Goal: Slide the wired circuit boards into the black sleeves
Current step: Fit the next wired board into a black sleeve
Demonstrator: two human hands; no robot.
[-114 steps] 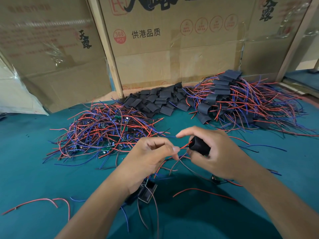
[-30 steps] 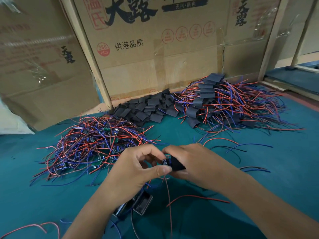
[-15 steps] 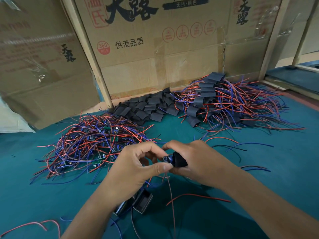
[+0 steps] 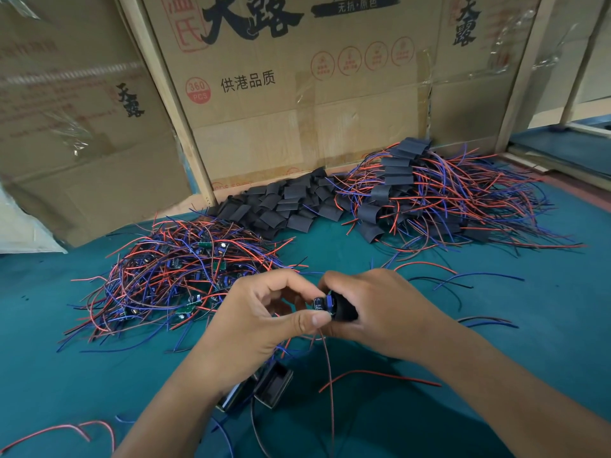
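My right hand (image 4: 383,309) grips a black sleeve (image 4: 344,309) over the green table. My left hand (image 4: 261,319) pinches a small wired circuit board (image 4: 322,303) whose end sits at the sleeve's mouth; its wires hang down below my hands. A heap of bare wired boards (image 4: 178,276) lies to the left. A pile of empty black sleeves (image 4: 281,206) lies at the back, and a heap of sleeved boards (image 4: 429,196) at the back right.
Taped cardboard boxes (image 4: 297,94) wall off the back of the table. Two open black sleeves (image 4: 264,388) lie under my left wrist. Loose red and blue wires (image 4: 380,380) trail across the green cloth (image 4: 545,325) near my arms.
A few seconds ago I was feeding wires into the sleeve. Since then the board itself has reached the sleeve's mouth, and both hands have stayed close together near the table's middle.
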